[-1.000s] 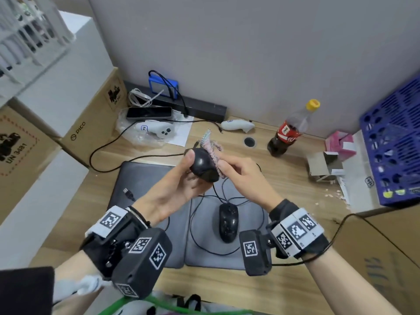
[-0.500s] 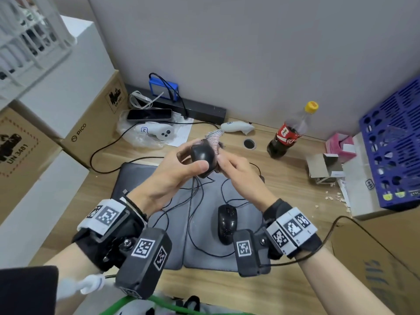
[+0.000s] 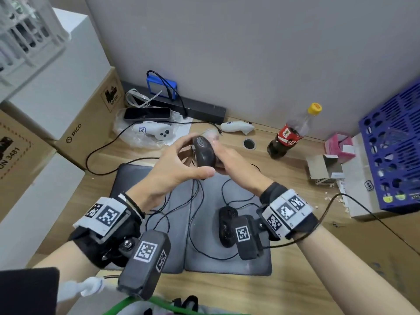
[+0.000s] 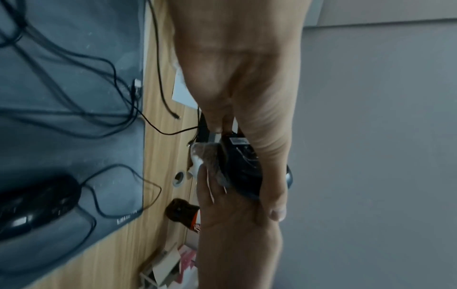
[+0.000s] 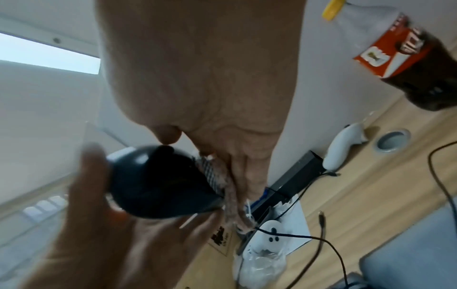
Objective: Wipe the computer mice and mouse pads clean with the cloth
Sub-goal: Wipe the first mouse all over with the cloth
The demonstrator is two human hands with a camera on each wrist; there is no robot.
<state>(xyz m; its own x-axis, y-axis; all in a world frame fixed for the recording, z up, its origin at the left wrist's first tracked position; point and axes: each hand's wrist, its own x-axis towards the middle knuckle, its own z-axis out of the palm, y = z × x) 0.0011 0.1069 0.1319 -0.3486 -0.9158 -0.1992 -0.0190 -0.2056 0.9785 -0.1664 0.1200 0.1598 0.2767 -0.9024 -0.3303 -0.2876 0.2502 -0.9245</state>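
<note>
1. A black mouse (image 3: 203, 153) is held aloft above the grey mouse pads (image 3: 200, 258); the left hand (image 3: 172, 169) curls round it, thumb at its near end.
2. The right hand (image 3: 229, 160) presses a patterned cloth (image 5: 217, 179) against the mouse's right flank, fingers closed on the fabric.
3. A second mouse (image 3: 226, 226) lies on the pads, directly beneath the raised one.
4. The likely risk: the dangling cable (image 3: 193, 201) could snag the loops on the pads and drag the second mouse, or hard rubbing could work the mouse loose onto the counter (image 3: 295, 280).
</note>
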